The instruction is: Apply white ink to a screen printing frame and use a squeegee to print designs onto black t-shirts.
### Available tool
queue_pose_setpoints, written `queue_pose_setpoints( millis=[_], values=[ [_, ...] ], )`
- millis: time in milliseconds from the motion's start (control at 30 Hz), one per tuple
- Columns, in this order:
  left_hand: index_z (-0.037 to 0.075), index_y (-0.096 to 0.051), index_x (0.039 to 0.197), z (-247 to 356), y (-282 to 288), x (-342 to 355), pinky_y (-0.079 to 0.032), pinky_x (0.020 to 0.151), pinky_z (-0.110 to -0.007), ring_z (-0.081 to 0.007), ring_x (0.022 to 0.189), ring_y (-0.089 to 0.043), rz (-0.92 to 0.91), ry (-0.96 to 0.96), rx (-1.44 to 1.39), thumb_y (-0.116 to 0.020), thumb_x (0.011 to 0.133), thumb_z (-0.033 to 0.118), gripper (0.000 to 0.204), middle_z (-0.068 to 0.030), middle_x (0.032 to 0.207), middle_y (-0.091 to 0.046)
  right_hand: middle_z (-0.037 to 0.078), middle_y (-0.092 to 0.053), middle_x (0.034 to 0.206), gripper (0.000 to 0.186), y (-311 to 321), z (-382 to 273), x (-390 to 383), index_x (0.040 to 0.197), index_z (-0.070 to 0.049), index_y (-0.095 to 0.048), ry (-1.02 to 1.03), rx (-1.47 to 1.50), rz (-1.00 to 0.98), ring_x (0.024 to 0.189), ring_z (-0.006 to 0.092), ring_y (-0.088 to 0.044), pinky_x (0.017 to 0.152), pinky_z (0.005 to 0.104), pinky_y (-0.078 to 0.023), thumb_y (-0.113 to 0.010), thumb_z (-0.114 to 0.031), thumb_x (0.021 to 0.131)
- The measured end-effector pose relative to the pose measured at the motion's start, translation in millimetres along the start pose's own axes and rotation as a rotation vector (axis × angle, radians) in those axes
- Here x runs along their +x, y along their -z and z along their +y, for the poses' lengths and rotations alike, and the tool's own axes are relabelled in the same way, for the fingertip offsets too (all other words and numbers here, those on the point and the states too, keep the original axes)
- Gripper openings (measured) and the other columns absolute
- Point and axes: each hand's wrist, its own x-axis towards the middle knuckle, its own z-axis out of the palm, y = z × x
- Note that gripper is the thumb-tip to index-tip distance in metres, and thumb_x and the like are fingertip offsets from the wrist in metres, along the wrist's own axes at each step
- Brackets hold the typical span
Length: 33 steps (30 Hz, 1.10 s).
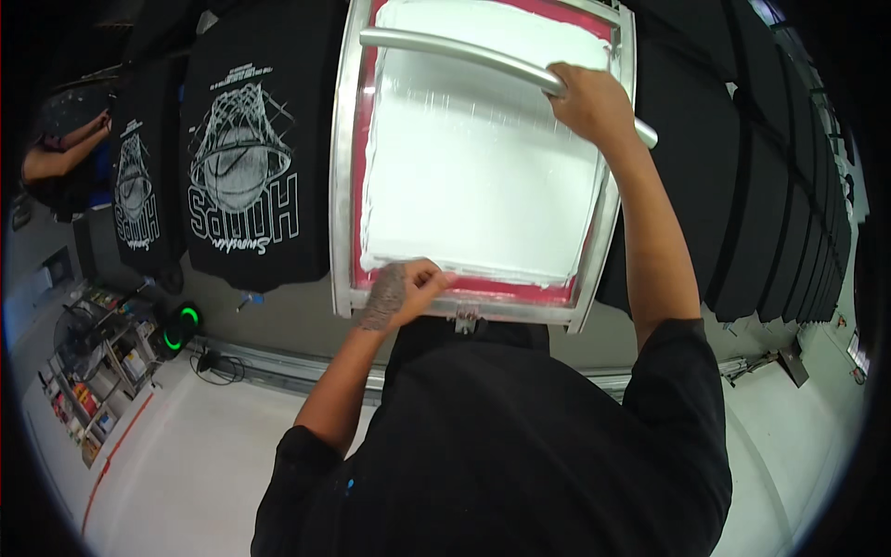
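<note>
A screen-printing frame [345,186] of silver metal lies in front of me, its mesh bordered in pinkish red. White ink [483,200] coats most of the mesh. Across its far part runs a squeegee [445,48] with a long silver bar, slanting down to the right. My right hand [594,104] is wrapped round that bar toward its right end. Over the frame's near left part is my left hand [406,290], thumb and fingers pinched together by the near edge; whether they hold anything is hidden. A small metal clamp [466,320] sits at the near rail's middle.
Left of the frame hang black shirts [246,176] with white basketball-hoop prints. More black shirts [687,176] line the right. Another person's arm [60,158] shows at far left. Lower left are a cluttered shelf [111,362], a green-lit ring [182,328] and a cable [220,368].
</note>
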Motion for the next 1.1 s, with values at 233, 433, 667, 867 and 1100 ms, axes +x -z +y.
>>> queue_pose_setpoints(
  millis=[233, 433, 667, 867, 1100],
  values=[
    [0.002, -0.07, 0.113, 63, 80, 108, -0.056, 0.088, -0.04, -0.0313, 0.101, -0.07, 0.497, -0.475, 0.326, -0.078, 0.091, 0.036, 0.041, -0.0184, 0.106, -0.071, 0.01, -0.073, 0.095, 0.029, -71, 54, 56, 0.104, -0.008, -0.068, 0.276, -0.081, 0.318, 0.086, 0.0286, -0.07, 0.084, 0.0433, -0.051, -0.069, -0.007, 0.075],
    [0.006, -0.064, 0.125, 100, 123, 149, -0.046, 0.103, -0.048, -0.0289, 0.119, -0.057, 0.923, -0.721, 1.139, -0.086, 0.071, 0.047, 0.071, -0.0158, 0.125, -0.059, 0.008, -0.071, 0.093, 0.031, -38, 1, -26, 0.106, -0.008, -0.067, 0.212, 0.064, 0.133, 0.088, 0.0263, -0.067, 0.092, 0.0397, -0.047, -0.065, -0.001, 0.076],
    [0.007, -0.066, 0.089, 60, 128, 86, -0.055, 0.072, -0.037, -0.0246, 0.078, -0.065, 0.628, -0.878, 1.164, -0.089, 0.068, 0.029, 0.038, -0.0076, 0.083, -0.065, 0.008, -0.072, 0.096, 0.034, 39, -20, -149, 0.105, -0.008, -0.069, 0.024, 0.087, 0.065, 0.092, 0.0255, -0.07, 0.091, 0.0403, -0.047, -0.077, -0.01, 0.073],
    [0.007, -0.068, 0.09, -24, 70, 2, -0.054, 0.073, -0.04, -0.0288, 0.078, -0.065, 0.71, -0.67, 0.873, -0.089, 0.067, 0.031, 0.039, -0.0091, 0.082, -0.068, 0.009, -0.069, 0.095, 0.031, 18, -25, -271, 0.099, -0.008, -0.069, -0.18, 0.138, -0.064, 0.089, 0.0322, -0.066, 0.084, 0.0408, -0.05, -0.073, -0.002, 0.069],
    [0.008, -0.07, 0.095, -78, 37, -40, -0.05, 0.089, -0.043, -0.03, 0.084, -0.066, 0.562, -0.579, 0.841, -0.087, 0.068, 0.029, 0.038, -0.01, 0.089, -0.069, 0.008, -0.071, 0.094, 0.03, -11, -65, -325, 0.098, -0.008, -0.07, -0.257, 0.134, -0.137, 0.089, 0.0284, -0.067, 0.086, 0.0398, -0.047, -0.076, -0.004, 0.068]
  ],
)
